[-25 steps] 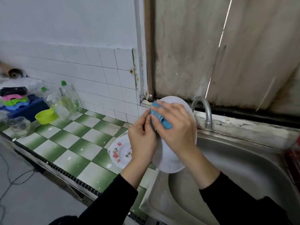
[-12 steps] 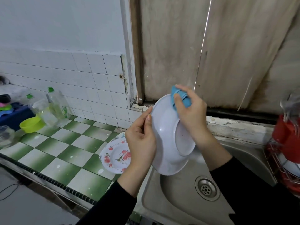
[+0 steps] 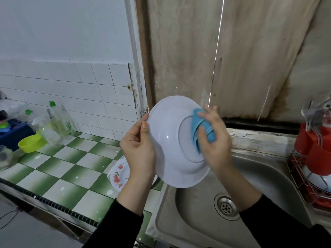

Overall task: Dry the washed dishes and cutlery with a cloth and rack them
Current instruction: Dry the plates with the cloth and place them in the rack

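A white deep plate [image 3: 168, 136] stands on edge above the sink's left rim, its underside turned toward me. My left hand [image 3: 138, 149] grips its left edge, thumb on the rim. My right hand [image 3: 214, 140] holds a folded blue cloth [image 3: 202, 130] and presses it against the plate's foot ring. A flowered plate [image 3: 119, 173] lies flat on the counter under my left wrist, partly hidden. At the far right a red wire dish rack [image 3: 304, 178] holds white dishes and a red cutlery holder [image 3: 315, 142] with spoons.
The steel sink [image 3: 259, 179] with its drain [image 3: 226, 206] lies below my hands. A green-and-white checked counter [image 3: 59, 165] runs left, carrying plastic bottles [image 3: 59, 122], a lime bowl [image 3: 31, 143], a glass jar [image 3: 5, 156] and a blue box [image 3: 12, 133].
The plate has turned so its underside faces me more fully. My right hand moved the cloth from the top rim down onto the foot ring. The view has shifted right, showing more of the rack.
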A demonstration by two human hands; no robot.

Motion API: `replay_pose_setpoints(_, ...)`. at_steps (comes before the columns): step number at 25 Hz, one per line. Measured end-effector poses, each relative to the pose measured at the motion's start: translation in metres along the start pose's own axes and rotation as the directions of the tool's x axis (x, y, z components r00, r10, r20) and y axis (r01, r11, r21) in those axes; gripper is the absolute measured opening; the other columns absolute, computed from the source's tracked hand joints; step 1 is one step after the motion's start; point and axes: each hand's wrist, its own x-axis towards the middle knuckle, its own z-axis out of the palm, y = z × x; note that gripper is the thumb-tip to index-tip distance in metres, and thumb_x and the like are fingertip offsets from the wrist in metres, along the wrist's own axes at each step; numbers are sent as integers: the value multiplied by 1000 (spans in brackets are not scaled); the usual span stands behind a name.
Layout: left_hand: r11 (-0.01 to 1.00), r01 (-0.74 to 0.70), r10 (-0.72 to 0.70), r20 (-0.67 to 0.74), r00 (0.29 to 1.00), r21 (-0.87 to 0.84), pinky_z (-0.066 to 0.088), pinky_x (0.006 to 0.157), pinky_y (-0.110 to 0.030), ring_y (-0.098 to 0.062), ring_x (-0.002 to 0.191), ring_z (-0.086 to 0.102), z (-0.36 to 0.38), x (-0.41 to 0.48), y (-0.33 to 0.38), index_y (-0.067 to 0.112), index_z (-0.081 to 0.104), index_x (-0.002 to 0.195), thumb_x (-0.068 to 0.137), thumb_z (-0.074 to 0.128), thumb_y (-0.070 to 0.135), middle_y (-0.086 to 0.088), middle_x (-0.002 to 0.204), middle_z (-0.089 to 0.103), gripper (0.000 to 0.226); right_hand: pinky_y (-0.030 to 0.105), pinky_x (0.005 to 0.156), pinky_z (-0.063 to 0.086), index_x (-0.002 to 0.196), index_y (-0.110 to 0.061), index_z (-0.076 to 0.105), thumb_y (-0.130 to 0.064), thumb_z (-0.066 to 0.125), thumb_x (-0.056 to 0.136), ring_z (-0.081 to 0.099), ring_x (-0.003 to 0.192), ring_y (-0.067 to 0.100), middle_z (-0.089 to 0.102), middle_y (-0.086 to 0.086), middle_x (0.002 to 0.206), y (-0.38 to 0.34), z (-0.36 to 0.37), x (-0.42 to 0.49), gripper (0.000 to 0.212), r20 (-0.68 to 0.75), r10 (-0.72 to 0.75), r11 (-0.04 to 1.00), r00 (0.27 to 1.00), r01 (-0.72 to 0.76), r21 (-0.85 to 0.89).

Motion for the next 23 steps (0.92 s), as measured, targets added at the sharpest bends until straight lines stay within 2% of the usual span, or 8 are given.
replay_pose_setpoints(2,1000,-14,14,-1,1000,0,51,92,-27,-14,99,67,4,-6,2,27,69,95,98,50,5,-2,101,72,28,23,115,30,130,-25,51,-29,48,93,34,140,4,44,3,147,-5,2,18,37,2,148,989,989,-148,-3)
replay_pose_setpoints(7,998,9,-13,-64,998,-59,50,79,-15,3,78,65,-2,9,11,19,65,95,98,49,4,14,86,68,23,35,117,29,137,-7,48,-27,51,97,35,142,19,42,10,148,-14,6,-15,45,327,-229,972,917,236,21)
replay_pose_setpoints(12,1000,-5,5,-12,1000,-16,50,90,-23,-8,88,64,1,-3,11,24,65,94,98,49,4,5,93,68,25,41,113,36,130,-20,52,-29,52,94,42,137,18,49,7,143,-1,10,13,37,7,117,992,993,-117,42)
replay_pose_setpoints(17,997,-27,25,-31,999,-65,50,80,-15,1,82,65,-8,7,17,21,65,94,98,50,4,15,88,71,23,36,115,33,132,-7,53,-22,55,94,40,139,23,45,9,145,-15,15,-23,41,219,-234,972,947,225,63)
replay_pose_setpoints(19,998,-34,33,-6,999,-58,50,80,-17,-1,81,64,-15,10,19,21,66,95,98,50,6,12,89,72,22,33,112,37,128,-9,57,-24,55,93,46,134,17,52,8,139,1,10,-21,39,93,-93,995,991,89,49)
replay_pose_setpoints(20,998,-39,40,21,999,-47,50,80,-17,-1,81,64,-16,7,20,21,66,95,98,51,6,14,85,72,22,31,108,40,125,-12,60,-28,55,91,51,127,10,57,3,133,9,9,-9,38,-18,111,989,994,-109,99)
replay_pose_setpoints(22,997,-64,67,102,993,-36,49,80,-17,0,83,65,-12,-5,19,22,67,94,94,57,8,18,83,73,17,31,102,46,119,-16,66,-30,56,91,59,109,3,65,-5,117,12,6,33,33,-100,474,867,875,-445,222)
replay_pose_setpoints(23,996,-89,91,148,985,-20,48,81,-15,1,86,65,-9,-13,19,22,67,94,91,57,11,19,85,73,16,30,100,47,118,-16,67,-26,57,92,59,102,2,66,-4,114,8,6,49,30,-68,513,851,856,-496,173)
